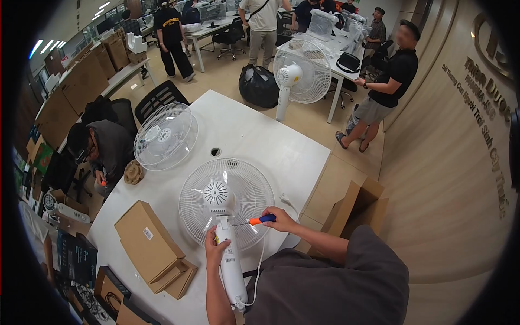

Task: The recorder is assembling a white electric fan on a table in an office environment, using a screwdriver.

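Left forearm point(216, 290): bare, rising almost vertically from the lower edge. Left grip point(215, 248): lower centre of the frame, curled closed, thumb angled rightward. Right forearm point(324, 241): bare, slanting up-left from lower right. Right grip point(284, 220): right of centre, bent closed, facing left.

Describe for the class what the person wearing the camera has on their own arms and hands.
The left hand and right hand are bare, without gloves. No watch or bracelet shows on either wrist; rings are too small to tell. The right sleeve is dark grey, plain and short, leaving the forearm uncovered. The left sleeve is not in view.
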`<state>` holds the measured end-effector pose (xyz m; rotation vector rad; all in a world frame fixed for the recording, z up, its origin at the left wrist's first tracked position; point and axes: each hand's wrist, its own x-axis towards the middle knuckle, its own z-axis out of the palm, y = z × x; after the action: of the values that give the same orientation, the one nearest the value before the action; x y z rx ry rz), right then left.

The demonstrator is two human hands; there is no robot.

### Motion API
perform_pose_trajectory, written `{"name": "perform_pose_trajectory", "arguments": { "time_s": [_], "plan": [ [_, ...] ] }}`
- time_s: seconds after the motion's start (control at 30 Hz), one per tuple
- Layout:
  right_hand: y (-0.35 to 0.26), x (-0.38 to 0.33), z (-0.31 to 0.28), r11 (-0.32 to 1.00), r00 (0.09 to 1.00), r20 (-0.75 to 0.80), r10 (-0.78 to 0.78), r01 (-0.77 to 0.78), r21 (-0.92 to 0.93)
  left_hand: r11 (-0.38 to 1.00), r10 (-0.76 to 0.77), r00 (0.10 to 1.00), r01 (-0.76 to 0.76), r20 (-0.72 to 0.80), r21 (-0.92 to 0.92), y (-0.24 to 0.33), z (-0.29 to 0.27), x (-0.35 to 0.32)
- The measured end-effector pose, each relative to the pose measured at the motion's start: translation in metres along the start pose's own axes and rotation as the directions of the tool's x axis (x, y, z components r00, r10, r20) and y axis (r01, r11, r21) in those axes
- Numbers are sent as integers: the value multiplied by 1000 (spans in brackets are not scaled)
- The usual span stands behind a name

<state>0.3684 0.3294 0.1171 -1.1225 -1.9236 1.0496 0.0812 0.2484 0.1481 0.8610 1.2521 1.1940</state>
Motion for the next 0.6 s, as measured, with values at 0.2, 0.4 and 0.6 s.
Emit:
{"name": "perform_pose_trajectory", "arguments": {
  "time_s": [0.2, 0.4, 0.6],
  "plan": [
    [-15, 15, -17, 915, 911, 204, 359, -386, 117, 1000, 5, 1000, -5, 8, -5, -7, -3, 1],
    [3, 41, -18, 540, 612, 529, 588, -784, 306, 999, -3, 1000, 4, -22, 32, -7, -5, -3],
    [23, 37, -15, 109, 273, 817, 509, -961, 253, 999, -36, 999, 36, 3, 8, -5, -6, 3]
  ]
}}
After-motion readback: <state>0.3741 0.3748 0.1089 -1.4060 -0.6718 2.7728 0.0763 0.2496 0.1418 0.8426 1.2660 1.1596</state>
